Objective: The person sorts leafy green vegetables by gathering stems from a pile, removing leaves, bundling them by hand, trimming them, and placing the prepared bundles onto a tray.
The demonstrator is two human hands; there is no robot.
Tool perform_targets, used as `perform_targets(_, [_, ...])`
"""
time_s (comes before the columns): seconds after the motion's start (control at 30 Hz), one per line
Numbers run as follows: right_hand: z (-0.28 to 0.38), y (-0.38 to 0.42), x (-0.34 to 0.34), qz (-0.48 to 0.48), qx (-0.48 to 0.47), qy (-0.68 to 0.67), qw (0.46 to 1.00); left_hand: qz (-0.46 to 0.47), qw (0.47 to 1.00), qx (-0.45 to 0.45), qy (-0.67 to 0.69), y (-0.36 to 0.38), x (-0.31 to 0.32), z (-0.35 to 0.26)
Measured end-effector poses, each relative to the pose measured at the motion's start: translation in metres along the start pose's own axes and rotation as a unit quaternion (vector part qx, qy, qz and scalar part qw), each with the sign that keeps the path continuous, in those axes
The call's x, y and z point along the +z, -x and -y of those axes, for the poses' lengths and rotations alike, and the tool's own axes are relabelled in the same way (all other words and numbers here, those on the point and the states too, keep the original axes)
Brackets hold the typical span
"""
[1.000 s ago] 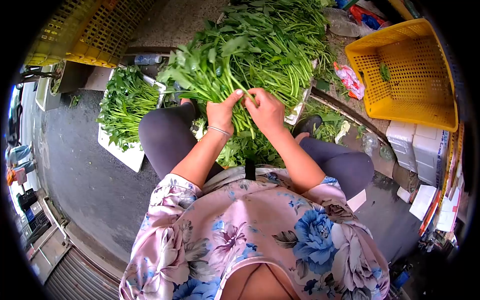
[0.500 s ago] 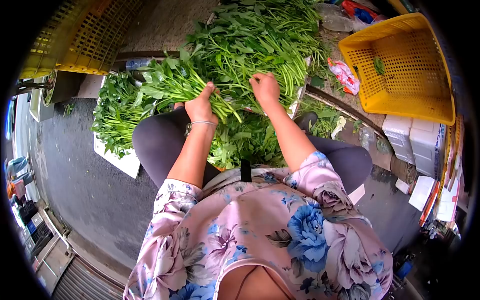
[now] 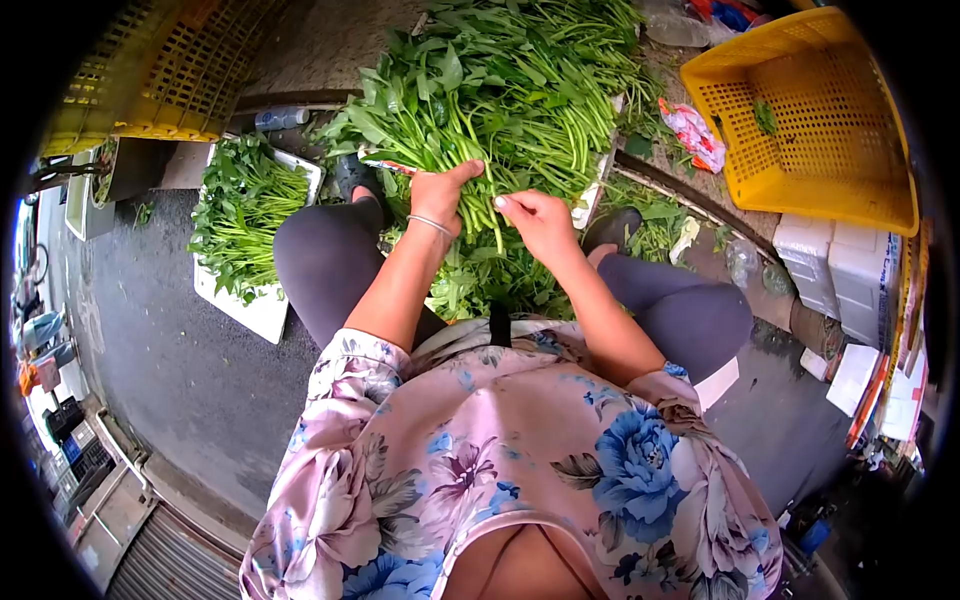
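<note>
My left hand (image 3: 438, 196) is closed around a bunch of water spinach (image 3: 432, 138), its leaves pointing away and its cut stems toward me. Close by on the right, my right hand (image 3: 543, 226) pinches a stem at the lower end of that bunch between thumb and fingers. Beyond both hands spreads a large pile of water spinach (image 3: 545, 100). More loose greens (image 3: 490, 285) lie between my legs. A thin red-and-white strip (image 3: 388, 166) shows beside my left hand; what it is I cannot make out.
Left of my knee, stacked greens (image 3: 250, 210) rest on a white board (image 3: 258, 318). A yellow crate (image 3: 810, 175) stands tilted at the right, near white foam boxes (image 3: 835, 265). Other yellow crates (image 3: 185, 85) are at upper left. A plastic bottle (image 3: 283, 119) lies behind the stacked greens.
My left hand has moved right with the bunch, off the stacked greens. My right hand has come down from the pile to the bunch's stems.
</note>
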State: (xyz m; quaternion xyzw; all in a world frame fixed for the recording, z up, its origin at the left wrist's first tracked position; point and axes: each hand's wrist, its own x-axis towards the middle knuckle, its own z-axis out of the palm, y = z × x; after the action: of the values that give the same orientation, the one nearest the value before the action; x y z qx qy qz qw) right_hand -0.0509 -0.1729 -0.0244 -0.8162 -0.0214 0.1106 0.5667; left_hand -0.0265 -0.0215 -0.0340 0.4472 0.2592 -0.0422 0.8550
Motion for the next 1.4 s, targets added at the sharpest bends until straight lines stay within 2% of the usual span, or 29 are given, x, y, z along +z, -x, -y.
perform_targets(0.03, [0.000,-0.003,-0.003,0.044,0.020,0.044,0.998,0.015,0.999,-0.022,-0.021,0.001,0.000,0.001])
perform_targets(0.13, [-0.007,-0.013,0.005,0.020,-0.009,0.015,1.000,-0.015,0.999,-0.039,-0.004,0.006,0.006,0.002])
perform_targets(0.17, [-0.011,-0.016,0.005,0.029,-0.016,0.019,0.999,-0.016,0.996,-0.085,0.022,0.005,0.005,0.001])
perform_targets(0.33, [-0.015,-0.010,-0.001,0.071,-0.006,0.049,0.996,0.000,0.990,-0.111,0.082,-0.001,-0.006,0.002])
perform_targets(0.4, [-0.021,-0.006,0.000,0.115,0.015,0.022,0.993,0.054,0.990,-0.125,0.046,0.001,-0.005,0.003])
perform_targets(0.43, [-0.021,-0.006,0.001,0.115,0.015,0.022,0.993,0.076,0.991,-0.103,0.028,0.003,-0.004,0.003])
perform_targets(0.53, [-0.010,-0.007,0.004,0.099,0.117,-0.079,0.985,0.083,0.987,-0.135,0.023,0.002,-0.006,0.001])
perform_targets(0.6, [0.005,-0.015,0.001,0.075,0.147,-0.098,0.981,0.070,0.990,-0.120,-0.007,0.005,-0.005,0.001])
perform_targets(0.67, [0.015,-0.029,0.000,0.102,0.201,-0.137,0.964,0.063,0.993,-0.065,-0.076,0.011,0.000,0.000])
perform_targets(0.7, [0.016,-0.035,0.002,0.107,0.194,-0.154,0.963,0.080,0.993,-0.039,-0.074,0.008,-0.003,0.007])
perform_targets(0.73, [0.008,-0.040,0.012,0.049,0.148,-0.225,0.962,0.092,0.992,-0.035,-0.079,0.007,-0.004,0.008])
perform_targets(0.8, [0.000,-0.045,0.022,0.004,0.120,-0.293,0.949,0.058,0.994,-0.018,-0.088,0.007,-0.004,0.010])
perform_targets(0.9, [0.001,-0.035,0.031,-0.079,0.045,-0.157,0.983,0.051,0.996,-0.025,-0.065,0.007,-0.004,0.010])
perform_targets(0.97, [-0.013,-0.031,0.040,-0.156,-0.031,-0.093,0.983,0.050,0.997,-0.012,-0.050,0.004,-0.007,0.016])
perform_targets(1.0, [-0.006,-0.023,0.035,-0.186,-0.034,-0.022,0.982,0.034,0.997,-0.044,-0.051,-0.001,-0.012,0.018])
perform_targets(1.07, [-0.002,-0.011,0.032,-0.169,0.011,-0.043,0.985,0.017,0.998,-0.056,0.014,0.002,-0.007,0.011])
perform_targets(1.17, [-0.012,0.009,0.029,-0.109,-0.041,0.113,0.987,0.003,0.999,-0.026,0.033,0.000,-0.009,0.007])
perform_targets(1.2, [-0.017,0.011,0.022,-0.110,-0.042,0.114,0.986,0.000,0.999,-0.014,0.052,0.000,-0.009,0.003])
perform_targets(1.23, [-0.022,0.013,0.012,0.052,0.052,0.179,0.981,-0.012,0.998,0.014,0.066,0.002,-0.006,-0.003])
perform_targets(1.27, [-0.028,0.014,0.001,0.213,0.144,0.237,0.937,0.019,0.997,0.015,0.078,0.000,-0.007,-0.008])
perform_targets(1.3, [-0.032,0.005,-0.016,0.293,0.170,0.278,0.899,0.041,0.994,0.005,0.097,-0.003,-0.010,-0.012])
perform_targets(1.33, [-0.030,0.004,-0.027,0.169,0.133,0.385,0.898,0.063,0.991,-0.007,0.115,-0.002,-0.009,-0.017])
perform_targets(1.37, [-0.028,-0.008,-0.041,0.054,0.148,0.295,0.942,0.024,0.993,0.002,0.117,0.000,-0.005,-0.018])
perform_targets(1.4, [-0.006,-0.024,-0.060,0.021,0.200,0.197,0.960,0.024,0.993,0.001,0.116,0.001,-0.004,-0.018])
